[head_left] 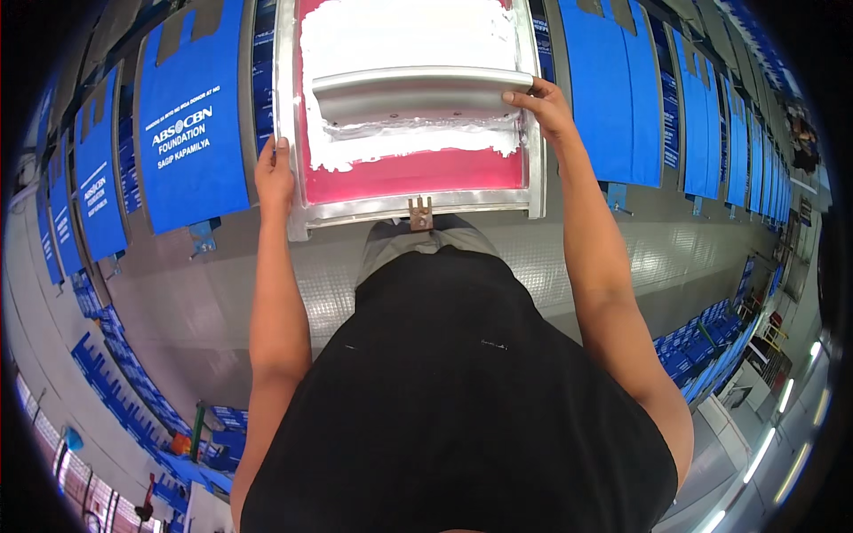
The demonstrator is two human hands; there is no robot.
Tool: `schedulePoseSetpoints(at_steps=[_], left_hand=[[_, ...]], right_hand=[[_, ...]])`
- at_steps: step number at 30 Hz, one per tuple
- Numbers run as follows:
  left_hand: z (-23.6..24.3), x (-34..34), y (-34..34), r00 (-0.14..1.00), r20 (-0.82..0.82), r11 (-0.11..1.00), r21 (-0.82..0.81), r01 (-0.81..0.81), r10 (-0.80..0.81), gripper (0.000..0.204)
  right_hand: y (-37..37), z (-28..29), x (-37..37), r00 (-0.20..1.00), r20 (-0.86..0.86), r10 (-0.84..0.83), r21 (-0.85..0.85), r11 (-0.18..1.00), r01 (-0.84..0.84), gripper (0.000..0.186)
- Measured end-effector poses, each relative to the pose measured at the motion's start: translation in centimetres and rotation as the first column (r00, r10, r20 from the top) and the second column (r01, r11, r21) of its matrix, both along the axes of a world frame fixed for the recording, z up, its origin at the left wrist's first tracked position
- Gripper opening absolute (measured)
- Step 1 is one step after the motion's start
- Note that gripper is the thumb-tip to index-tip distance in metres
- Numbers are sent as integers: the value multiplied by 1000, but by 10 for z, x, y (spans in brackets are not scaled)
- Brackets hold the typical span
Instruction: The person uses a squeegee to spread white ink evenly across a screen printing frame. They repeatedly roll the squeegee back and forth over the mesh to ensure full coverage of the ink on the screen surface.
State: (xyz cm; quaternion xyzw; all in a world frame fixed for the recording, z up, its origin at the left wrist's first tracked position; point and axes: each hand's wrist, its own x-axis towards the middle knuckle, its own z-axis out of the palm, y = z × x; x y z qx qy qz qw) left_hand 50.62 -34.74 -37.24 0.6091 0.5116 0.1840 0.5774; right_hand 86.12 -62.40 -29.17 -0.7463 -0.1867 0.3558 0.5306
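A silver screen printing frame (349, 208) with pink mesh (400, 179) lies in front of me, thickly coated with white ink (409, 35). Across the ink rests a long metal squeegee (409, 91), its lower part smeared with white. My right hand (548, 113) grips the squeegee's right end, thumb on its face. At the frame's left side, my left hand (275, 173) is closed on the metal edge. A small metal bracket (421, 215) sits at the middle of the near rail.
Rows of blue printed panels (182, 151) hang over metal supports on the left, with more (604, 98) on the right, close beside the frame. Behind me, further blue panels (689, 342) stand in racks along the grey floor (338, 293).
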Motion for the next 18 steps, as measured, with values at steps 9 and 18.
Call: schedulePoseSetpoints(at_steps=[9, 18], left_hand=[[25, 1, -6, 953, -271, 651, 701, 291, -133, 51], [128, 88, -10, 569, -537, 244, 558, 793, -623, 18]], right_hand=[[-10, 33, -8, 804, 332, 493, -516, 809, -282, 43], [16, 70, -61, 445, 594, 670, -665, 720, -197, 20]])
